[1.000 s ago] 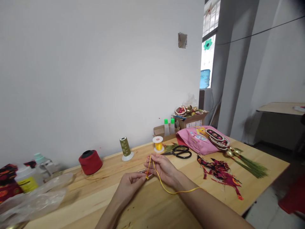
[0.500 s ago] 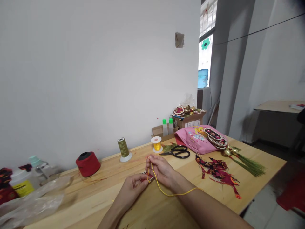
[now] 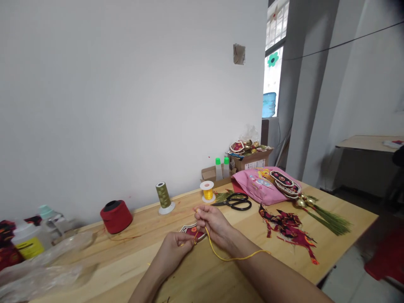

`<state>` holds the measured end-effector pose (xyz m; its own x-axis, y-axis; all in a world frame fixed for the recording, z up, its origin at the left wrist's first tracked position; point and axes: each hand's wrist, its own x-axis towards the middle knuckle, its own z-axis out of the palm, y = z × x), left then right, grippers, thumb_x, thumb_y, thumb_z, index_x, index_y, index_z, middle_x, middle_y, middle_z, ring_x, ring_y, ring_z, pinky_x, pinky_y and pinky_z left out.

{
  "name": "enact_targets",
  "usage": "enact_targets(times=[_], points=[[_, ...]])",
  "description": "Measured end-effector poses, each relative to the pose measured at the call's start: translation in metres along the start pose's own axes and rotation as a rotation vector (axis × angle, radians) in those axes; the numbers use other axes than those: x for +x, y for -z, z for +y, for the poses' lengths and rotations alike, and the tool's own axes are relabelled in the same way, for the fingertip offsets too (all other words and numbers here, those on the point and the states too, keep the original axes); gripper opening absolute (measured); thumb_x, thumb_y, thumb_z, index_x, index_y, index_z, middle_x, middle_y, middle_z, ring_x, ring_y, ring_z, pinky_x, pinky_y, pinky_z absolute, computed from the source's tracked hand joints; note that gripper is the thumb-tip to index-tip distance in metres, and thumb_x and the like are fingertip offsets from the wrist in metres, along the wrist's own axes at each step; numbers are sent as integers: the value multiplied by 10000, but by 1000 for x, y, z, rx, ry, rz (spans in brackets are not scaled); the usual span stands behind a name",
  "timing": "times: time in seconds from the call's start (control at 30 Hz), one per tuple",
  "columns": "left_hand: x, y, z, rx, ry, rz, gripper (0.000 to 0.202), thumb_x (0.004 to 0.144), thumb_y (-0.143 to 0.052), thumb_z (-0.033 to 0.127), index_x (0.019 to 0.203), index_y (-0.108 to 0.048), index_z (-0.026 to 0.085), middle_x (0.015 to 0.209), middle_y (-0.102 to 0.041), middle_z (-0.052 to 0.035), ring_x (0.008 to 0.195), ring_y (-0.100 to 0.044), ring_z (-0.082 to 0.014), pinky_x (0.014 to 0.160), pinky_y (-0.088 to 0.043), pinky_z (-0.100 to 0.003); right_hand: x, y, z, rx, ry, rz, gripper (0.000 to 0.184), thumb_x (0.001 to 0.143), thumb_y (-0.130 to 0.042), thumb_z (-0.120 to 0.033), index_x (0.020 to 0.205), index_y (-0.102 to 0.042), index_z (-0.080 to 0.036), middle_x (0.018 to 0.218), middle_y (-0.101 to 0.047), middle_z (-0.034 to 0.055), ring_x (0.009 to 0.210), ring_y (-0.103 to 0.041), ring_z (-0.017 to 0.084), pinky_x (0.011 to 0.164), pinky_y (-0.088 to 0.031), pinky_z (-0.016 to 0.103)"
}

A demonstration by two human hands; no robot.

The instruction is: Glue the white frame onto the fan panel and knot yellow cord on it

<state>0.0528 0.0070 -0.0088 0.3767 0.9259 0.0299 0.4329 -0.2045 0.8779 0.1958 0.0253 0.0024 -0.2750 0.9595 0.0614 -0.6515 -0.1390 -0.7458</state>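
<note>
My left hand (image 3: 177, 249) is closed in a pinch at the lower edge of a dark red fabric pendant (image 3: 193, 229) with a pale patterned border. Part of that piece is hidden behind my fingers. Just to its right, my right hand (image 3: 216, 223) pinches a yellow cord (image 3: 217, 255) between thumb and forefinger. One length of the cord runs down to the pendant by my left fingertips. The other curves below my right hand and across the forearm.
Black-handled scissors (image 3: 239, 201), a yellow cord spool (image 3: 208, 193), a green thread cone (image 3: 163, 197) and a red cone (image 3: 116, 217) stand or lie behind my hands. To the right are dark red fabric scraps (image 3: 288, 227), a pink cloth (image 3: 252, 185) and a tasselled pendant (image 3: 285, 183).
The pendant has turned, so more of its red face and pale border shows. My right hand has shifted slightly right, still pinching the cord.
</note>
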Motion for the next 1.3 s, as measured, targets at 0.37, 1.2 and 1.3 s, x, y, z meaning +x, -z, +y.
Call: enact_targets(times=[0.37,1.2,1.3], points=[[-4,4,-1,-213,81,-143,340,688,-500,390,861,-656,143,577,-616,13,488,-424,-89,466,-283,-171,4,6,1,-33,13,55,243,569,-666,-275,705,-525,-132,598,-552,-18,512,-533,79,557,-416,231],[-5,5,11,-87,55,52,210,601,-587,313,720,-593,140,644,-602,9,572,-488,-119,524,-350,-191,13,7,9,-208,113,139,283,565,-642,-347,689,-525,-121,537,-550,-30,414,-513,63,425,-376,179],[-5,8,5,-25,101,25,230,602,-575,354,683,-576,138,550,-546,37,498,-432,-98,467,-302,-183,14,6,12,-249,101,95,313,563,-630,-383,704,-531,-121,529,-547,-37,404,-515,62,434,-392,189]])
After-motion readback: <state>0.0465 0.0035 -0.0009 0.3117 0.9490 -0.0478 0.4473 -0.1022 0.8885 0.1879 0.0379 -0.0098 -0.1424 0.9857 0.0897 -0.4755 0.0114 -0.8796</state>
